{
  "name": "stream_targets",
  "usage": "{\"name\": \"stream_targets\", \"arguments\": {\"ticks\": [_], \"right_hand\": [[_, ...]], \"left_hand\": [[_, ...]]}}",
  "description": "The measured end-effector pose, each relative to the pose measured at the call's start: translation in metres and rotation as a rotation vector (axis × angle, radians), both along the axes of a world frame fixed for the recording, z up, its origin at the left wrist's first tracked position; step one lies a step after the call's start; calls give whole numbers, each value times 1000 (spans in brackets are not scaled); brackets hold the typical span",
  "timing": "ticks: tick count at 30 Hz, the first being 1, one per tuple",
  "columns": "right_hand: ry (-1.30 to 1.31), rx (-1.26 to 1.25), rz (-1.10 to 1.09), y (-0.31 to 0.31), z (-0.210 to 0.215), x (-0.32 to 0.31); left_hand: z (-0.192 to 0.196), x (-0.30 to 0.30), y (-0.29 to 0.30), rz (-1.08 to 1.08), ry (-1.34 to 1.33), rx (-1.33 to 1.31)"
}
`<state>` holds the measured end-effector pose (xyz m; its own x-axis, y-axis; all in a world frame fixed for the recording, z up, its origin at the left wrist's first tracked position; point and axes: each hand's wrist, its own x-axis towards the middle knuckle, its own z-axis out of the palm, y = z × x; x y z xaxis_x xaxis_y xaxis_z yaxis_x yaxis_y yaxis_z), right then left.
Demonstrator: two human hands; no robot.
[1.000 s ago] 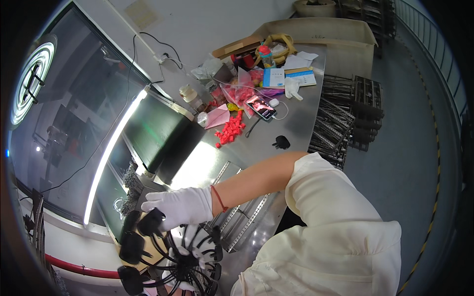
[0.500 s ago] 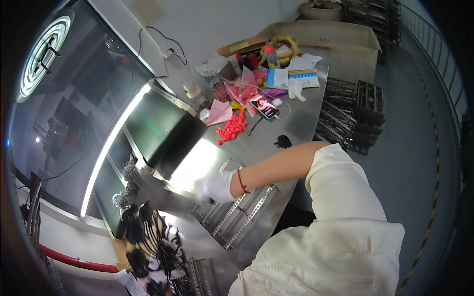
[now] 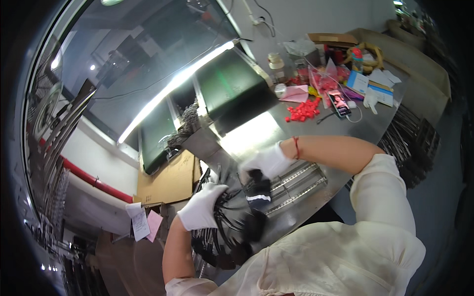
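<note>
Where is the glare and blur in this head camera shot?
Head view: a bright light strip and its glare on the steel table wash out detail; the right hand is motion-blurred; the left hand on black parts is sharper; fisheye bends edges.

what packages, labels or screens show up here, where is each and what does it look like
Phone: far right of the metal bench, flat, lit colourful screen.
Blue-and-white box: beyond the phone, rectangular.
Cardboard box: back of the bench, flat, brown.
Paper slips: lower left, one white, one pink.
Pink plastic bag: beside the phone, crumpled.
</note>
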<state>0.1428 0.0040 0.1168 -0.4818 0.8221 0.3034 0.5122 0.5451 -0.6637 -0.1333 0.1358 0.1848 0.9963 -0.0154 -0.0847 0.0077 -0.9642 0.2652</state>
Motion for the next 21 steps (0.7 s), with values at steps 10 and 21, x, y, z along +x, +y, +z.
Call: {"name": "stream_targets", "arguments": {"ticks": [10, 21], "right_hand": [[-358, 462, -764, -29, 10, 43], [-404, 711, -743, -13, 21, -54]], "left_hand": [[-45, -36, 54, 285, 119, -1363], [-37, 3, 5, 408, 155, -1072]]}}
